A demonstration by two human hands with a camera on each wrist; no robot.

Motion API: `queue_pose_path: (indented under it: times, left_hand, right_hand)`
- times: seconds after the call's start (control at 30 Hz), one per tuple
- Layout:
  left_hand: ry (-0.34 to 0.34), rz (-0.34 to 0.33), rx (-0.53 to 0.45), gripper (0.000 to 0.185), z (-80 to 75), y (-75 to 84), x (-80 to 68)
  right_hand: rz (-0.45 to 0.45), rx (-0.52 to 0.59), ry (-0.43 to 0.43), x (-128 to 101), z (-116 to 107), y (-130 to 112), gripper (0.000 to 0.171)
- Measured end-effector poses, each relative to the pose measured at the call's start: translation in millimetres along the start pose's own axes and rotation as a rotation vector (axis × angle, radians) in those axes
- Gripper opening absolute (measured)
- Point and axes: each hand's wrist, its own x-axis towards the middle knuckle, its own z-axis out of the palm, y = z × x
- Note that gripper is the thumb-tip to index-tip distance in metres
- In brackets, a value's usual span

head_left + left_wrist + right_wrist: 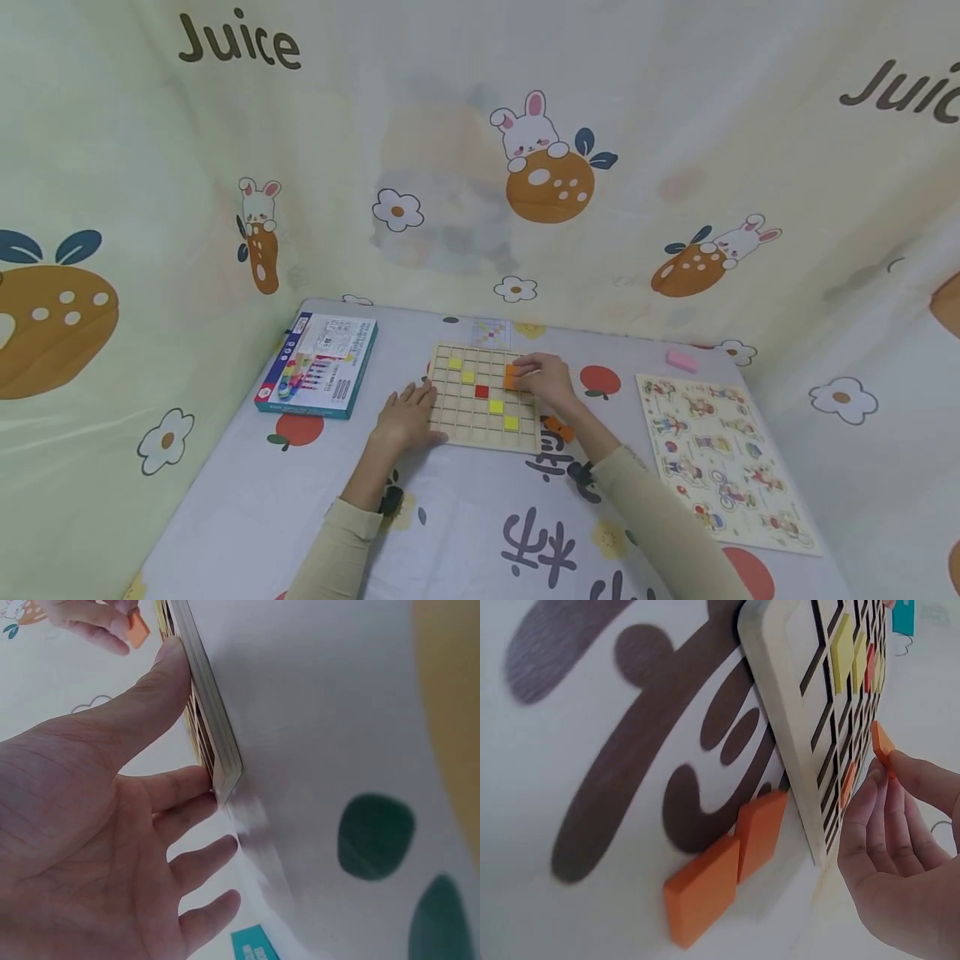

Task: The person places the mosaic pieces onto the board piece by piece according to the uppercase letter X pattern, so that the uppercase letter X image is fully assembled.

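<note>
A square wooden grid board (457,433) lies on the table, with several yellow tiles (497,407) and one red tile (482,392) in a diagonal line. My left hand (406,419) rests at the board's near left corner, its thumb against one edge and fingertips against the adjoining edge (217,742). Over the board's right side, my right hand (546,380) pinches an orange tile (881,741) between thumb and fingers. Another orange tile (847,784) sits in a cell just below it. Beside the board's right edge, two loose orange tiles (705,889) lie on the cloth.
Behind the board lies a small pattern card (492,333). A boxed set (318,365) stands at the left. To the right are a sheet of cartoon figures (720,458) and a pink block (682,360). A printed curtain (450,167) hangs around the table.
</note>
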Motion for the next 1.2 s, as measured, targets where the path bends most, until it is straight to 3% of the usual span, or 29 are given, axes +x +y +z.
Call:
queue_pose_path:
  times: [0.53,0.83,1.2]
  left_hand:
    - [0.016,0.012,-0.006,0.096,15.0,-7.1,9.4]
    - [0.001,0.001,-0.022,0.093,0.9,-0.7,0.9]
    - [-0.007,-0.003,-0.013,0.094,2.6,-1.3,2.1]
  right_hand:
    - [-0.032,-0.069,0.014,15,17,-4,0.030]
    - [-0.097,-0.116,0.028,22,22,-4,0.022]
    - [-0.084,-0.133,0.040,20,26,-1,0.017]
